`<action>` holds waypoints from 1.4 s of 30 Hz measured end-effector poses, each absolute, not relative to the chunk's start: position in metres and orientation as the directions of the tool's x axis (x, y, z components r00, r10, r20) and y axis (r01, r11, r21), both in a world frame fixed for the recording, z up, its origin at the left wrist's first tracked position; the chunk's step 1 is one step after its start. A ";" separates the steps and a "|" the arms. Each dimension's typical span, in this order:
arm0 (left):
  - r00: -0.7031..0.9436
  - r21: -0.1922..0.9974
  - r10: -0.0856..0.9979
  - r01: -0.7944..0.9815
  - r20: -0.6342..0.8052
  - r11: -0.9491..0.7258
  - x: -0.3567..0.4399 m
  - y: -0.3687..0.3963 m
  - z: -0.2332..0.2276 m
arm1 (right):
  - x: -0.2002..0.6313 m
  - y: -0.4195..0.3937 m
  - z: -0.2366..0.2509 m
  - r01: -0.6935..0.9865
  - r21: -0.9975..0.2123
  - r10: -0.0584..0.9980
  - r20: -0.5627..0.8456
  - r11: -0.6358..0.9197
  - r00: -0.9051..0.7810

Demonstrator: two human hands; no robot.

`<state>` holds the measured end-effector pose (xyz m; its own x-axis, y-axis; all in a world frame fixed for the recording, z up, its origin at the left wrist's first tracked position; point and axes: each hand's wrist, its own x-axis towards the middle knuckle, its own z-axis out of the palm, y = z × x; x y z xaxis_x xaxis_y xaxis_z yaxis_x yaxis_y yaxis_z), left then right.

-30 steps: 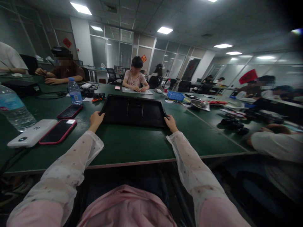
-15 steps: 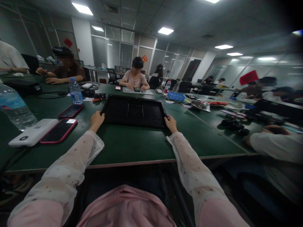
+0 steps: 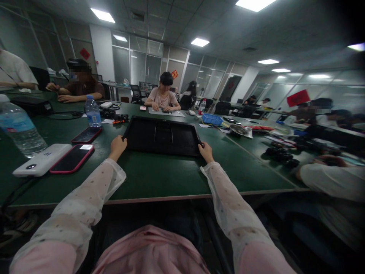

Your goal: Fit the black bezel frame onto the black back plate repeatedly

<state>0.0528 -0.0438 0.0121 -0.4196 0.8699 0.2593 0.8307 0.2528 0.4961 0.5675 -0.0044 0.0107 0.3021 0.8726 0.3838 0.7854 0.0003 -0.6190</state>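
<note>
both arms reach out over the green table (image 3: 159, 179). the left hand (image 3: 118, 146) grips the near left corner of the black tray (image 3: 162, 136), the right hand (image 3: 205, 151) its near right corner, fingers curled on the rim. the tray lies flat mid-table; two phones (image 3: 72, 158) lie to its left.

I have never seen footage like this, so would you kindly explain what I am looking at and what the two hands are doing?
There is no machine here: a camera worn on a person's head looks forward and down, so the two sleeved arms are that person's own. The left hand and right hand each grip a near corner of a flat black tray lying on a green table. To the left lie a red-cased phone, a second phone, a white power bank and two water bottles, the nearer one at the edge of view. Other people sit working around the table.
</note>
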 end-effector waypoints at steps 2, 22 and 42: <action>-0.421 0.500 0.868 0.829 0.262 0.251 0.052 -0.043 0.011 | 0.568 -0.004 0.012 0.794 -0.608 0.878 0.384 0.009 0.284; -0.534 0.595 0.733 0.773 0.421 0.221 0.052 -0.043 0.011 | 0.567 0.001 0.017 0.526 -0.850 0.967 0.116 -0.022 0.229; -0.549 0.623 0.761 0.741 0.347 0.250 0.052 -0.043 0.009 | 0.576 0.022 0.005 0.403 -0.892 0.849 0.367 0.204 0.381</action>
